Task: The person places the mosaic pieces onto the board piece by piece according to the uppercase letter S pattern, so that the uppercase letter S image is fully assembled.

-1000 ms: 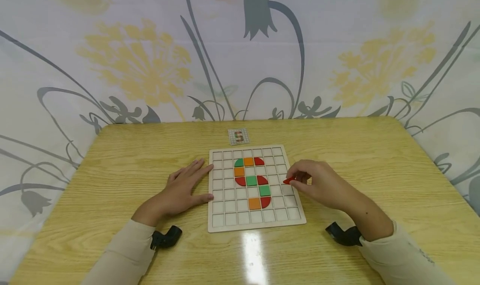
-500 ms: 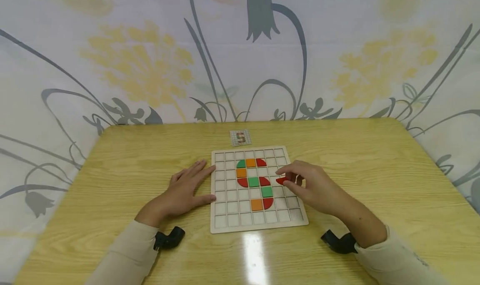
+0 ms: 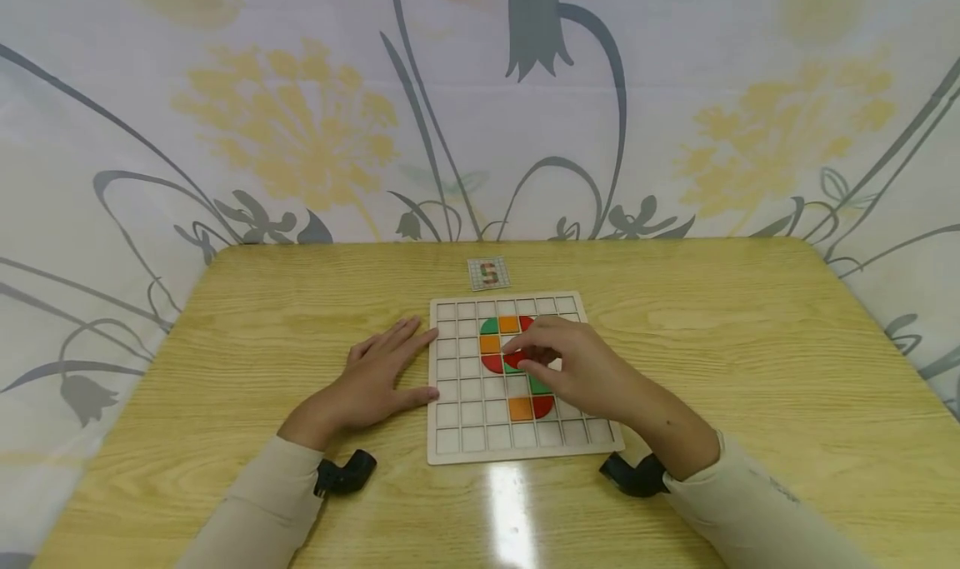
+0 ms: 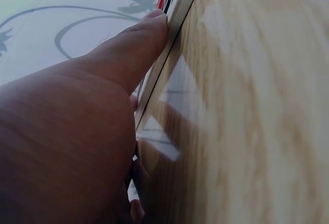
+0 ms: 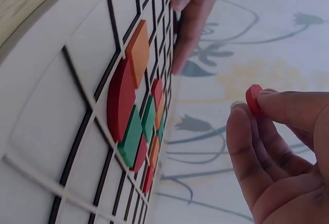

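Note:
A white gridded board (image 3: 450, 452) lies on the table, bearing several green, orange and red tiles set in a curving S-like line. My right hand (image 3: 581, 365) is over the board's middle and pinches a red rounded tile (image 5: 253, 98) between thumb and fingers. In the right wrist view that tile is held above the grid. Part of the tile line, including much of a green square tile (image 3: 538, 386), is covered by this hand. At the board's left side, my left hand (image 3: 371, 381) rests with spread fingers, its thumb and index fingertips at the rim.
Behind the board lies a small card (image 3: 489, 274) printed with a grid and a similar coloured figure. The wooden table (image 3: 337, 286) ends at a flower-patterned cloth backdrop (image 3: 465, 119). Black wrist-worn devices stick out beside both sleeves.
My right hand has moved left with the red tile, from the board's right edge to over its middle. The left hand stays at the left rim; the head view has shifted slightly.

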The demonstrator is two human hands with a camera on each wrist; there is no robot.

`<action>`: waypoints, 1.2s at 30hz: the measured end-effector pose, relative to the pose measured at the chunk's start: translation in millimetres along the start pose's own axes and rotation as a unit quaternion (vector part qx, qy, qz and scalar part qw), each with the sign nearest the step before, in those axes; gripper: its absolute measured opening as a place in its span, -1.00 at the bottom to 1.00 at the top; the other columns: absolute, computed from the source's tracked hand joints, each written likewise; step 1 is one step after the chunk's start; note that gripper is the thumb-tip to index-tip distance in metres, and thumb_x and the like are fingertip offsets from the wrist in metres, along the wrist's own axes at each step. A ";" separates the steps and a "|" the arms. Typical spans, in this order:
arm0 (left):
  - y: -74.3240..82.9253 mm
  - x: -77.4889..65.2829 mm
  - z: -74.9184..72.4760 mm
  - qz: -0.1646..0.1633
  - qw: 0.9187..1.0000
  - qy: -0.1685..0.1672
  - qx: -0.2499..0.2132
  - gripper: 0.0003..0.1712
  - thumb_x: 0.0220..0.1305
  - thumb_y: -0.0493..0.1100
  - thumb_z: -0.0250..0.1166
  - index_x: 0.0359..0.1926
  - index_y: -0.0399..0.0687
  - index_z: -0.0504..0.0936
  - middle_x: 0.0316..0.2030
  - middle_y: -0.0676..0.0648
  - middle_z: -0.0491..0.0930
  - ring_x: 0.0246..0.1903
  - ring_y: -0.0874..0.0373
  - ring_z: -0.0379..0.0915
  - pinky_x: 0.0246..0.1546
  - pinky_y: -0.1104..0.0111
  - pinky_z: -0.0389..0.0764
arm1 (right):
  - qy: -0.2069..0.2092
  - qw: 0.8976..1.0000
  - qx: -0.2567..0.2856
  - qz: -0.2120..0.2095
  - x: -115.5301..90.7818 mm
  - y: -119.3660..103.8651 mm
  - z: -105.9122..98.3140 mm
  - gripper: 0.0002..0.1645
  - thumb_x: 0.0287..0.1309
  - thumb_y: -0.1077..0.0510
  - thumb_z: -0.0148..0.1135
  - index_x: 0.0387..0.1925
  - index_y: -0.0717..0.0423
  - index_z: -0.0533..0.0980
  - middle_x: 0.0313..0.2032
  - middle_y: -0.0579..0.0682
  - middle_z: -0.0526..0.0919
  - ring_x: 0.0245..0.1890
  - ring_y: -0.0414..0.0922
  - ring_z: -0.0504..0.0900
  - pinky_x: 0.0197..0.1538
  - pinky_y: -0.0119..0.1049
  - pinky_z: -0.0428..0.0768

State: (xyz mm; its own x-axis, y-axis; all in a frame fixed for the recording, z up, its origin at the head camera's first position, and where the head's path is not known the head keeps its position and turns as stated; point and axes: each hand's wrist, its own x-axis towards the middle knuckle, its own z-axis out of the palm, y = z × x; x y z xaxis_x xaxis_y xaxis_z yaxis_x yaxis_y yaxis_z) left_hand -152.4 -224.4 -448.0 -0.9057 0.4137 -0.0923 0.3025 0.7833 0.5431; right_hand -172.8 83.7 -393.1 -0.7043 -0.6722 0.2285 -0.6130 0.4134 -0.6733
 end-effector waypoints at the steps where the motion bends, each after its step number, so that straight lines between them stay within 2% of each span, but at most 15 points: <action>1: 0.0 0.0 0.0 0.000 1.000 0.000 0.001 -0.04 0.30 0.31 0.26 0.59 0.25 0.05 0.61 -0.08 -0.14 0.60 -0.07 -0.28 0.37 -0.19 -0.13 | -0.001 1.000 0.002 0.001 1.7 -0.7 1.1 -0.72 0.17 0.37 0.37 -0.06 0.14 0.66 -0.26 -0.12 0.65 -0.29 -0.28 0.59 -0.16 -0.41 0.66; 10: 0.9 0.6 -1.1 -0.002 1.000 -0.002 0.003 -0.04 0.30 0.31 0.26 0.59 0.26 0.05 0.61 -0.08 -0.15 0.60 -0.06 -0.29 0.38 -0.18 -0.14 | -0.004 0.997 0.067 0.040 7.6 -3.5 14.1 -0.68 0.23 0.36 0.32 0.02 0.14 0.63 -0.17 -0.06 0.67 -0.19 -0.19 0.64 -0.08 -0.40 0.67; 15: 1.7 1.3 -2.2 -0.009 1.000 -0.006 0.007 -0.04 0.31 0.29 0.27 0.59 0.28 0.04 0.61 -0.05 -0.17 0.60 -0.03 -0.32 0.40 -0.16 -0.16 | 0.000 0.998 0.043 0.043 7.3 -2.4 19.3 -0.70 0.27 0.34 0.29 0.01 0.10 0.64 -0.15 -0.05 0.71 -0.18 -0.20 0.62 -0.07 -0.39 0.65; 21: 1.6 0.9 -1.8 -0.006 1.000 -0.005 0.002 -0.04 0.30 0.28 0.28 0.59 0.25 0.05 0.61 -0.07 -0.16 0.60 -0.06 -0.31 0.39 -0.18 -0.16 | -0.002 0.999 0.010 0.047 5.0 -4.4 21.7 -0.65 0.29 0.32 0.26 0.08 0.03 0.63 -0.17 -0.09 0.62 -0.23 -0.21 0.51 -0.14 -0.34 0.59; 28: 2.4 0.9 -2.3 -0.008 1.000 -0.008 0.000 -0.04 0.30 0.28 0.28 0.59 0.25 0.05 0.61 -0.07 -0.16 0.60 -0.06 -0.31 0.40 -0.18 -0.18 | -0.028 0.999 0.018 0.043 5.6 -4.3 25.0 -0.73 0.27 0.26 0.32 0.00 0.06 0.65 -0.29 -0.16 0.65 -0.30 -0.26 0.51 -0.26 -0.39 0.54; 36: 2.7 1.7 -1.8 -0.013 1.000 -0.012 0.006 -0.03 0.30 0.31 0.27 0.59 0.30 0.03 0.61 -0.03 -0.17 0.61 -0.02 -0.32 0.41 -0.16 -0.17 | -0.051 0.997 0.022 0.052 5.4 -2.7 29.8 -0.82 0.25 0.22 0.35 -0.10 0.07 0.65 -0.33 -0.21 0.67 -0.32 -0.32 0.56 -0.26 -0.43 0.57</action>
State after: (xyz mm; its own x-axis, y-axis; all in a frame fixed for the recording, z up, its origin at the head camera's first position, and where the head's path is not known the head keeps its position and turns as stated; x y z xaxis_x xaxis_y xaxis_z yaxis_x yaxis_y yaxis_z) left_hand -153.7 -222.4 -445.2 -0.9061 0.4040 -0.1256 0.2830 0.7995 0.5299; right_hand -164.2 60.6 -411.0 -0.7211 -0.6876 0.0850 -0.5216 0.4581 -0.7198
